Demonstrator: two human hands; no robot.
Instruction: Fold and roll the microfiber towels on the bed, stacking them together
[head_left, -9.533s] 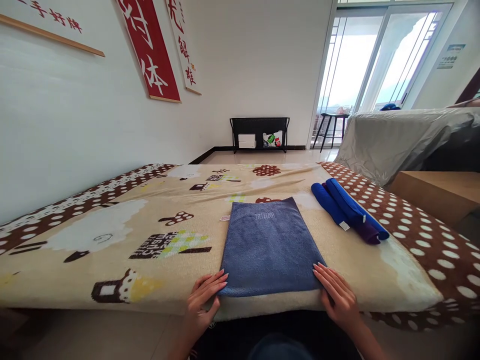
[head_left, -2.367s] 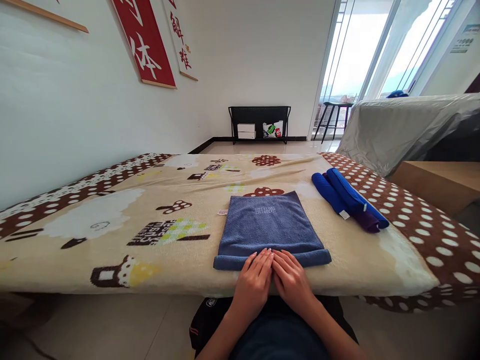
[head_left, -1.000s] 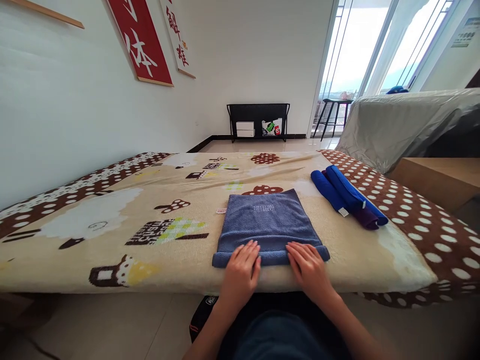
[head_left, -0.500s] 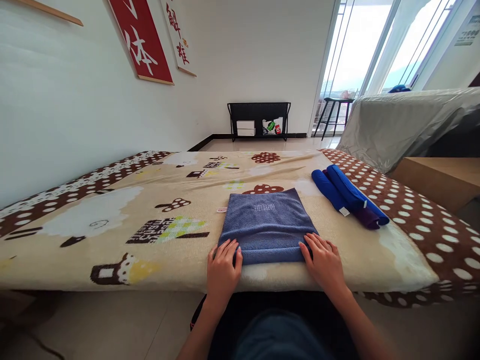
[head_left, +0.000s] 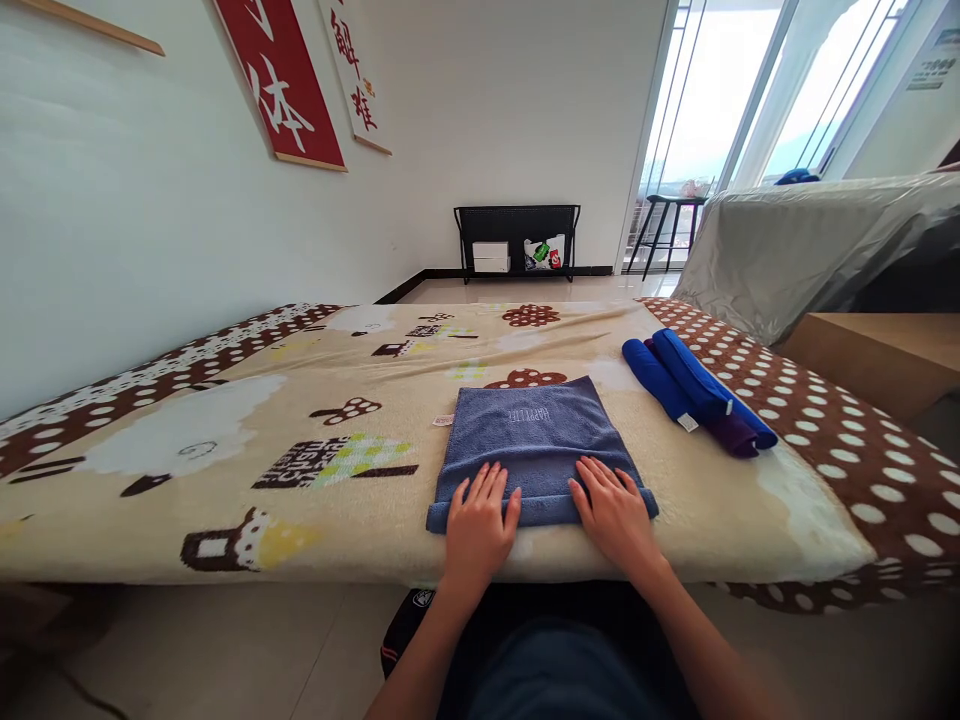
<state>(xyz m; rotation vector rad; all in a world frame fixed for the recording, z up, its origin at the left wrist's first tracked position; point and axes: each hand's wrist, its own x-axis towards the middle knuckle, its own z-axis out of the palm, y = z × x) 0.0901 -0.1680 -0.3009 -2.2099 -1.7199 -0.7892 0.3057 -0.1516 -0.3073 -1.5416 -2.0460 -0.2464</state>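
Note:
A blue-grey towel (head_left: 536, 430) with "HAPPY LIFE" lettering, upside down to me, lies on the blanket near the bed's front edge. Its near edge is turned up in a narrow roll or fold across the width. My left hand (head_left: 481, 515) rests flat over the left part of that roll, fingers stretched forward on the cloth. On the right part lies my right hand (head_left: 615, 510), also flat with its fingers extended. Both ends of the roll stick out beyond my hands. A small label (head_left: 443, 420) shows at the towel's left side.
Rolled blue and purple towels (head_left: 694, 390) lie to the right on the patterned blanket (head_left: 360, 420). A cardboard box (head_left: 877, 360) and a plastic-covered piece of furniture (head_left: 810, 240) stand beyond the right edge. By the far wall is a black rack (head_left: 517, 220).
Both hands have moved inward from the towel's near corners and now lie flatter across the roll. The roll's ends are uncovered. The rolled towels stay where they were.

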